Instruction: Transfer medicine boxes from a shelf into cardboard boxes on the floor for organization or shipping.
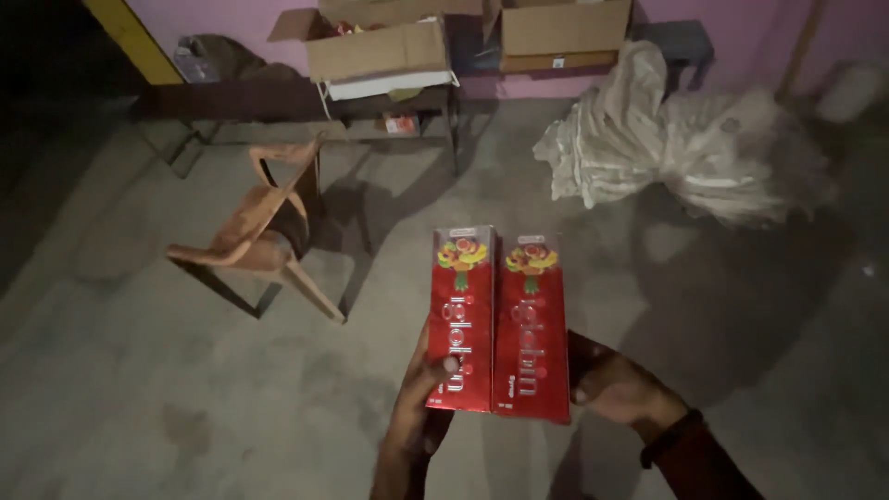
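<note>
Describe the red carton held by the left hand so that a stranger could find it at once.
Start at the grey concrete floor, then look to the bottom centre, where two tall red cardboard cartons with fruit pictures are held side by side. The left hand grips the left red carton. Unlike the right red carton, it sits slightly higher, with a thumb on its lower front.

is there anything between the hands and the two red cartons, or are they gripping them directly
Nothing visible stands between them. The left hand grips the left red carton directly, thumb across its front near the bottom. The right hand holds the right red carton by its outer edge. The two cartons sit side by side, touching.
</note>
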